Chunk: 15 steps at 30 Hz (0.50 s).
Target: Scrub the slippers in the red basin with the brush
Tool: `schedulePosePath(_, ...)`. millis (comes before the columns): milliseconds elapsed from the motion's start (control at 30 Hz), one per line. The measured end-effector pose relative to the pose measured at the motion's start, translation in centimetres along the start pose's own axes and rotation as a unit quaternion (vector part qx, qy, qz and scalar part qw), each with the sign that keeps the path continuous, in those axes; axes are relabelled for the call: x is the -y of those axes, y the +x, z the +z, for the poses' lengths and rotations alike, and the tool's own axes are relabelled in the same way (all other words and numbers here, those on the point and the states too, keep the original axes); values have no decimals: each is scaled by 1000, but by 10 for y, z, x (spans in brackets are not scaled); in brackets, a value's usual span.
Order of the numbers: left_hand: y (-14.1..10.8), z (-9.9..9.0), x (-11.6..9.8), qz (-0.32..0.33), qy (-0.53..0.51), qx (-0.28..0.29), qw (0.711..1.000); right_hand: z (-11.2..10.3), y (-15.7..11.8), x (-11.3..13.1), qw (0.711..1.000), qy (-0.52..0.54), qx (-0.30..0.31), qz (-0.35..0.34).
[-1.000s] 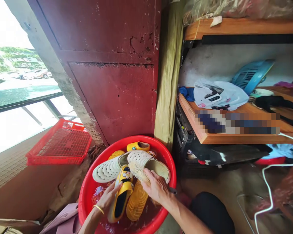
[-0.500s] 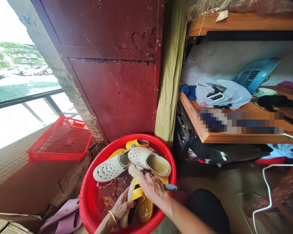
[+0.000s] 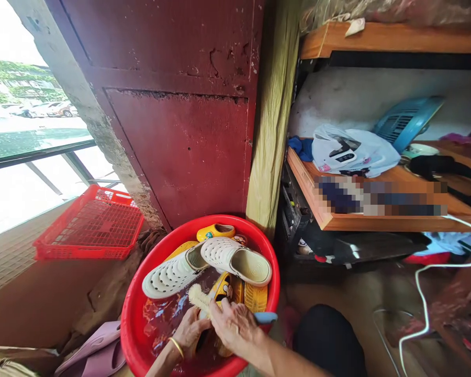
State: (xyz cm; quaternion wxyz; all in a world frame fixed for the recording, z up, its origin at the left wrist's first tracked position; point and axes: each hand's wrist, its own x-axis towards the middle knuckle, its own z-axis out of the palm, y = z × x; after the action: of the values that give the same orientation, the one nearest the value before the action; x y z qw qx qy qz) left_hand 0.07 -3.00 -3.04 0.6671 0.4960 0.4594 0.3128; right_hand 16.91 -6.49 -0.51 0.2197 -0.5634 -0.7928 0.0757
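My right hand (image 3: 235, 323) is closed round a scrub brush (image 3: 199, 297) with pale bristles; the end of its blue-grey handle shows past the wrist. Beneath it, my left hand (image 3: 189, 330), with a gold bangle at the wrist, grips a yellow clog (image 3: 222, 287), partly hidden by both hands. A red basin (image 3: 129, 314) of water surrounds them. Two white clogs with holes lie inside it, the left white clog (image 3: 172, 276) and the right white clog (image 3: 235, 257). Another yellow clog (image 3: 214, 231) is at the far rim, and a yellow sole (image 3: 256, 297) shows under the right white clog.
A red plastic crate (image 3: 90, 225) stands at the left. Pink slippers (image 3: 96, 353) lie beside the basin. Behind is a dark red door (image 3: 180, 146). On the right, a wooden shelf (image 3: 377, 222) bears a white plastic bag (image 3: 357, 151) and a blue fan (image 3: 410, 120); a white cable (image 3: 422, 303) hangs down.
The brush in my right hand has moved left and down, away from the white clogs. The held yellow clog has turned, and its decorated upper now shows. The view has shifted slightly.
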Motion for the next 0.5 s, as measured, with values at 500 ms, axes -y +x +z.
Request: schedulePosePath(500,-8,-11,-24,10,2,-27,1000,-14,6,-2,998,-55,12,-9)
